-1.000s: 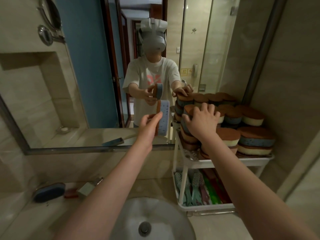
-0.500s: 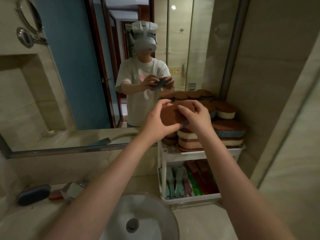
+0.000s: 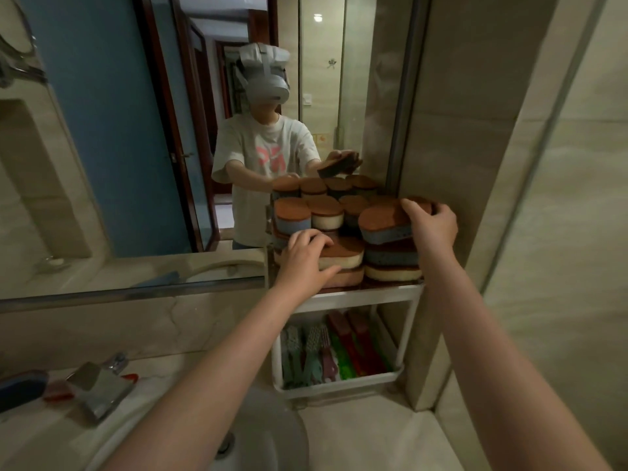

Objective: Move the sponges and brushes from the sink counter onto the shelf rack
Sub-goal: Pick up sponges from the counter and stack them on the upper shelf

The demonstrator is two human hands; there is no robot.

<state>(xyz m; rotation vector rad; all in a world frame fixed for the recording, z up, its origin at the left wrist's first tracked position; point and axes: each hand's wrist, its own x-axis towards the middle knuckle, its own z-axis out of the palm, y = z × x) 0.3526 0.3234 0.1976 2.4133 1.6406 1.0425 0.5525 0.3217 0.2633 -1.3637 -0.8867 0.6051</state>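
The right hand curls its fingers over the far end of a blue sponge with a brown scouring top, gripping it on top of the right stack on the white shelf rack. The left hand grips a cream sponge in the near left stack, fingers spread across its brown top and thumb along its near side. Brushes lie in the rack's lower tier. On the sink counter, far left of the faucet, sits a dark blue oval object.
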